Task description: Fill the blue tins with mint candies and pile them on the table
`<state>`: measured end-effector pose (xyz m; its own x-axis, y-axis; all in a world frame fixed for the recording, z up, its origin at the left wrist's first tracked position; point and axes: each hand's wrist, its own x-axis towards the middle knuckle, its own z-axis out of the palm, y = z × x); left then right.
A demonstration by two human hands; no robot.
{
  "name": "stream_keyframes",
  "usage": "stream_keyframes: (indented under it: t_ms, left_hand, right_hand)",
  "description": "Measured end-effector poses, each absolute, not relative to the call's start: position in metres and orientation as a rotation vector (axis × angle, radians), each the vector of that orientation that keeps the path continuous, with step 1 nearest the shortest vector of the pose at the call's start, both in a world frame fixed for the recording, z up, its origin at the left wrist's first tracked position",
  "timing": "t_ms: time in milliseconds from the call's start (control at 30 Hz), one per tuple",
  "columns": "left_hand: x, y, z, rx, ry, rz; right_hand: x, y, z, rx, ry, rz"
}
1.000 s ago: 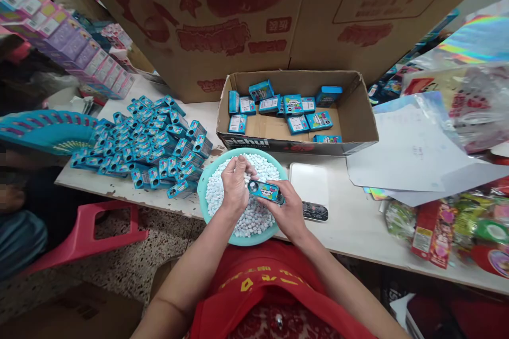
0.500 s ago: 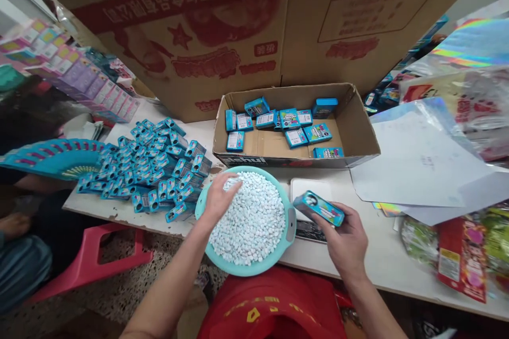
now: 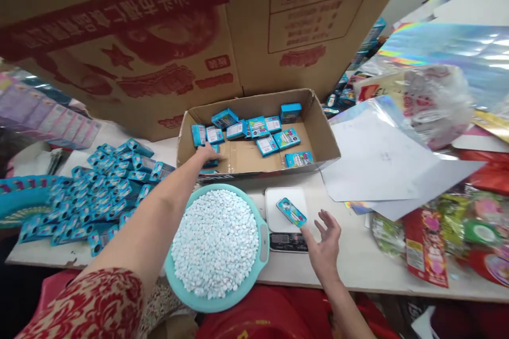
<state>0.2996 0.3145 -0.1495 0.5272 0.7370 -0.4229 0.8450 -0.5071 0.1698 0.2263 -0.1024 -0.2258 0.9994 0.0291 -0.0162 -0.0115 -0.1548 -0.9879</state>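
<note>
My left hand (image 3: pixel 209 154) reaches into the open, shallow cardboard box (image 3: pixel 324 140), over small blue candy boxes at its left end. Its visible fingers are stretched out, and part of a blue box shows beside them; contact is unclear. Below this arm, a light turquoise basin (image 3: pixel 263 243) is full of small white and pale-blue candies (image 3: pixel 214 243). A blue candy box (image 3: pixel 291 212) rests on a white scale (image 3: pixel 274 212) with a dark front panel. My right hand (image 3: pixel 326 241) is just right of that box, fingers spread, holding nothing.
A heap of blue candy boxes (image 3: pixel 115 183) covers the table's left side. A large printed carton (image 3: pixel 254 26) stands behind. White sheets (image 3: pixel 369 159) and plastic candy packets (image 3: pixel 427 246) lie at right. Pink boxes (image 3: pixel 59 116) are stacked far left.
My left hand has moved from the candies in the basin up into the cardboard box. My right hand has let go of its candy box, which now rests on the scale. The view has shifted.
</note>
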Motion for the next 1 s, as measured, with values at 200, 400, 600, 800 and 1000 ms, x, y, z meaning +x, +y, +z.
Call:
stream_keyframes:
  t_ms: [200, 400, 600, 800, 1000]
  left_hand:
    - [0.301, 0.311, -0.161, 2.209, 1.298, -0.403]
    - [0.3, 0.317, -0.164, 2.357, 0.993, -0.621]
    - [0.307, 0.302, -0.154, 2.549, 0.733, -0.551]
    - [0.293, 0.291, -0.127, 2.639, 0.546, -0.324]
    - [0.232, 0.27, -0.088, 2.099, 0.576, 0.61]
  right_hand:
    - [0.235, -0.136, -0.221, -1.82, 0.144, -0.037]
    - [0.244, -0.126, -0.205, -1.862, 0.059, -0.154]
    - [0.221, -0.124, -0.196, -1.9, 0.007, -0.158]
    - [0.19, -0.143, -0.182, -1.921, 0.093, -0.196]
    - [0.176, -0.147, -0.161, -1.928, 0.001, -0.159]
